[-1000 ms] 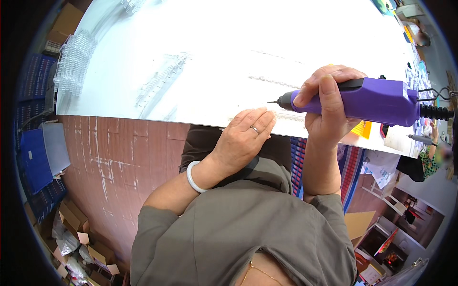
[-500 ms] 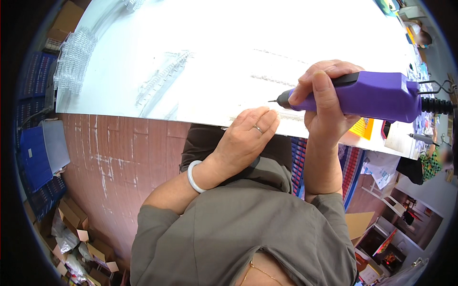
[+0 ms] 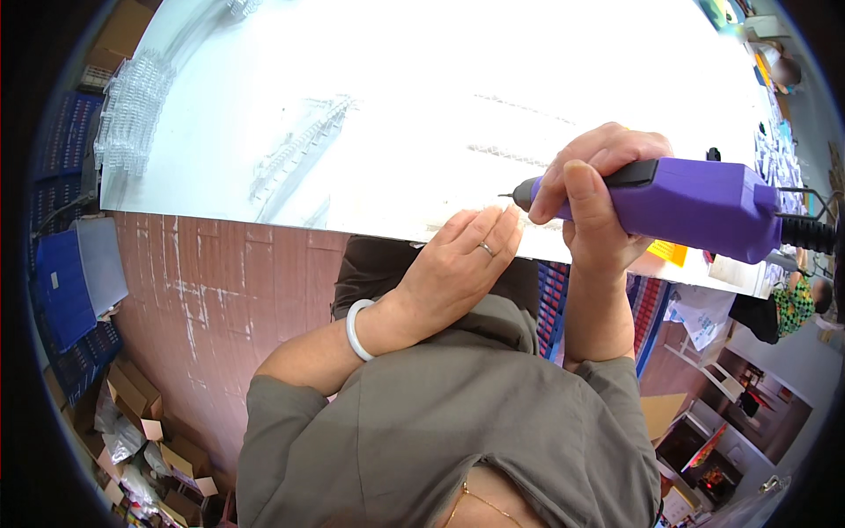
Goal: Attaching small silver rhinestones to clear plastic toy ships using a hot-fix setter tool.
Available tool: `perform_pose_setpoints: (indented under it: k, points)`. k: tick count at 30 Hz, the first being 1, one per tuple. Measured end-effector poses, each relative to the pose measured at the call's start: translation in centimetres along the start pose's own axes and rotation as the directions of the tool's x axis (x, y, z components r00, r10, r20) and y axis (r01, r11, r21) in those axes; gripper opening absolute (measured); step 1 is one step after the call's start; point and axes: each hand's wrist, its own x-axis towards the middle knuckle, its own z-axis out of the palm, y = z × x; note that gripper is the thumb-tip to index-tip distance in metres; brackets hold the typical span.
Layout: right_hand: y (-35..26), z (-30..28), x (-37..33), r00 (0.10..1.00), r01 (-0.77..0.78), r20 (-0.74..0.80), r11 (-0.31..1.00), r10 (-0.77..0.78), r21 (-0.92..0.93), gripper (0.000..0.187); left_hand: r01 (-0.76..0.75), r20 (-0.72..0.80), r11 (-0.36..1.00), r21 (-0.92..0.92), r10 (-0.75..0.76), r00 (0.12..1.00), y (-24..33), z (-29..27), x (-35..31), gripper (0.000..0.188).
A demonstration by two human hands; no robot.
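Observation:
My right hand (image 3: 603, 198) is wrapped round a purple electric screwdriver (image 3: 695, 207) with a black lever and a black cord at its back end. Its thin bit points left, just above the bright white tabletop (image 3: 422, 53). Below the bit, my left hand (image 3: 471, 251) lies over the table's near edge, fingers stretched out side by side. A pale strip (image 3: 449, 214) shows beside those fingertips; glare washes out its detail, and whatever is under the fingers is hidden. Farther up the table, faint rows of small clear pieces (image 3: 510, 154) run across the white surface.
A clear toothed plastic strip (image 3: 299, 150) lies left of centre. A stack of similar clear strips (image 3: 132, 114) sits at the table's left end. Something yellow-orange (image 3: 669, 252) lies under the screwdriver. Cardboard boxes (image 3: 136, 396) stand on the floor at left; another person (image 3: 797, 304) is at far right.
The screwdriver's back end has dropped toward me, and its bit has moved slightly nearer. My left hand's fingers have shifted a little to the right.

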Motion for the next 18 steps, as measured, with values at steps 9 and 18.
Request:
perform_pose_setpoints:
  k: [9, 18]
  points:
    - [-0.9, 0.6, 0.3, 0.986, -0.163, -0.022, 0.984, 0.165, 0.079, 0.024, 0.026, -0.026, 1.000, -0.015, -0.027, 0.999, 0.2, -0.2, 0.5, 0.035]
    - [-6.4, -5.6, -2.2, 0.892, 0.136, -0.435, 0.991, -0.121, 0.002, 0.025, 0.042, -0.039, 0.988, -0.150, -0.049, 0.998, 0.0, -1.2, 2.7, 0.039]
